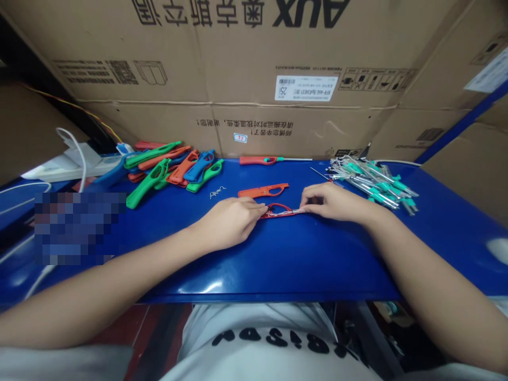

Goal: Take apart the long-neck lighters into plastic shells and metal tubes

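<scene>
A red lighter casing half [281,214] lies open side up on the blue table, with thin white wires inside its looped trigger part. My left hand [232,222] is closed on the casing's left end and hides most of it. At the other end, the thumb and fingers of my right hand [335,202] pinch a thin silver metal rod [298,210] where it meets the casing. Just behind my hands rests an orange casing half [260,190], touching neither hand. Several tiny metal pieces [217,192] are scattered behind my left hand.
Green, orange and blue lighter handles [159,177] are piled at the back left. Metal rod assemblies with teal parts [373,182] form a heap at the back right. A red lighter [257,160] lies before the cardboard wall [238,79]. White cables [81,143] run along the left.
</scene>
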Action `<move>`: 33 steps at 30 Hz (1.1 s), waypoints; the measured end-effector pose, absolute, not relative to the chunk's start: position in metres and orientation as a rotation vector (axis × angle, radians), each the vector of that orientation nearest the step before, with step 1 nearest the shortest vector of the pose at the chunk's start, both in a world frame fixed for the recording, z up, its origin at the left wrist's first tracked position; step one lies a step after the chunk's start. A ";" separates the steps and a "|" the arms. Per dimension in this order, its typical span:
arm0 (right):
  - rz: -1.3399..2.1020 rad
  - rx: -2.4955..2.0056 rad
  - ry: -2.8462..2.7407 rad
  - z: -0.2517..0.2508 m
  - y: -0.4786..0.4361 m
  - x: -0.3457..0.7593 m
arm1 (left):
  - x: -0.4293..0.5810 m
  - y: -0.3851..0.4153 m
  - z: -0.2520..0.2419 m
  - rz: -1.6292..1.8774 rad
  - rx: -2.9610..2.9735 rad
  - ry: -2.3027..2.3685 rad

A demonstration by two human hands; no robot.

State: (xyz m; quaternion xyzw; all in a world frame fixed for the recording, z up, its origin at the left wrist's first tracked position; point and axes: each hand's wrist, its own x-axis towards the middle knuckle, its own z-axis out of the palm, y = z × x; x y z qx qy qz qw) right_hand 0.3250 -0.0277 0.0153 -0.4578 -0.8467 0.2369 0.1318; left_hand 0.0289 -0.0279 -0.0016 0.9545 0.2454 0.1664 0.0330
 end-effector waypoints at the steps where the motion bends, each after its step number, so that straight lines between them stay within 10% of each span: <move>1: 0.678 -1.322 -2.465 0.015 -0.028 0.325 | 0.029 -0.029 -0.001 0.472 2.945 0.762; 24: 0.628 -0.923 -2.510 -0.001 -0.050 0.282 | 0.036 -0.021 -0.014 0.512 2.716 0.583; 33: 1.116 -1.067 -2.050 -0.007 -0.042 0.289 | 0.033 -0.021 -0.013 0.496 2.778 0.584</move>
